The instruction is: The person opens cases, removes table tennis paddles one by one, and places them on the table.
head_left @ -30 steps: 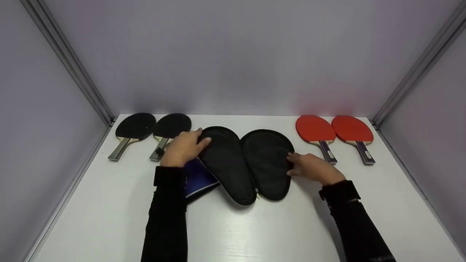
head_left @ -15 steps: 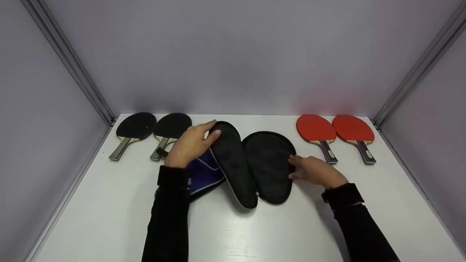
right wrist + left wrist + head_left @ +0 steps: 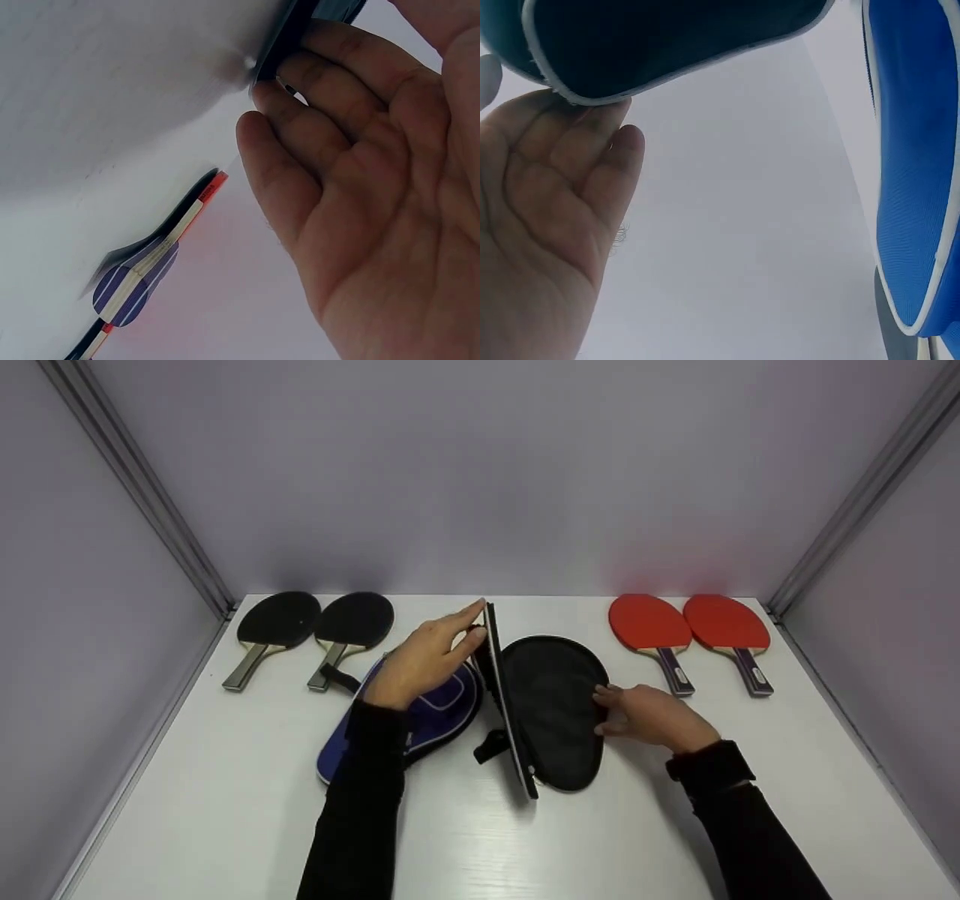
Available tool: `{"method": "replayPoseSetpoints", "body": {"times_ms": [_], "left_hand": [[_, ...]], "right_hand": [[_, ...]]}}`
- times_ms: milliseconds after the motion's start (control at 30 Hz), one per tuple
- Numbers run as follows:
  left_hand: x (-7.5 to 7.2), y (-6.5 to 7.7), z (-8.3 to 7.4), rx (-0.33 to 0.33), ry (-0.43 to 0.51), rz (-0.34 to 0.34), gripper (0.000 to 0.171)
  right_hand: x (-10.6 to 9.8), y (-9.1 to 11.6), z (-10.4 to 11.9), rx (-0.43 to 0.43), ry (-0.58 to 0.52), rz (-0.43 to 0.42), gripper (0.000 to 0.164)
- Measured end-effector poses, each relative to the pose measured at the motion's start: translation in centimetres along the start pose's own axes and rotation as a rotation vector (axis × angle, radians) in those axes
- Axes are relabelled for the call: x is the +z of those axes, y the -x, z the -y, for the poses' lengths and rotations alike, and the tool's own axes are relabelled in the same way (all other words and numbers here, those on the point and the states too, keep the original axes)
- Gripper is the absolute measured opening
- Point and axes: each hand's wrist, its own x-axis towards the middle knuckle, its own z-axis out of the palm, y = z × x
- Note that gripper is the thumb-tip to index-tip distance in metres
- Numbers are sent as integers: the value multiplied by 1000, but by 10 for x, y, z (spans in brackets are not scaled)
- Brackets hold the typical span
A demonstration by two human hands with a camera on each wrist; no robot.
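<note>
A table tennis bat case lies unzipped in the middle of the table, its black inside showing on the right half (image 3: 555, 712). The left half (image 3: 513, 720) stands nearly upright, edge-on in the head view. My left hand (image 3: 424, 667) presses its outer side near the top with straight fingers; the left wrist view shows the fingertips (image 3: 622, 112) at the white piping. Relaxed fingers of my right hand (image 3: 649, 716) touch the right half's outer edge. A second, blue bat case (image 3: 446, 716) lies under my left forearm, partly hidden by it.
Two black bats (image 3: 279, 619) lie at the back left, and two red bats (image 3: 649, 622) at the back right. A black strap (image 3: 341, 678) reaches one black bat's handle. Pale walls (image 3: 495, 480) enclose the table's back and sides.
My left hand has moved right, swinging the case's left half from lying spread out to nearly upright. More of the blue case shows. My right hand has stayed almost still at the edge.
</note>
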Motion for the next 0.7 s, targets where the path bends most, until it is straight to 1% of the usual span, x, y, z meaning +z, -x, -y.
{"method": "replayPoseSetpoints", "body": {"times_ms": [100, 200, 400, 500, 567, 700], "left_hand": [[4, -2, 0, 14, -12, 19, 67], [8, -5, 1, 14, -18, 35, 71], [21, -10, -2, -24, -37, 38, 81], [29, -13, -6, -54, -53, 24, 86], [36, -15, -9, -63, -56, 7, 90], [57, -21, -11, -26, -94, -38, 99]], "right_hand": [[-1, -1, 0, 8, -4, 5, 63], [-1, -1, -1, 8, 2, 7, 64], [0, -2, -1, 19, 3, 20, 63], [-1, -1, 0, 23, 5, 31, 62], [-2, -1, 1, 29, 1, 32, 61], [-4, 0, 3, 30, 6, 22, 60]]}}
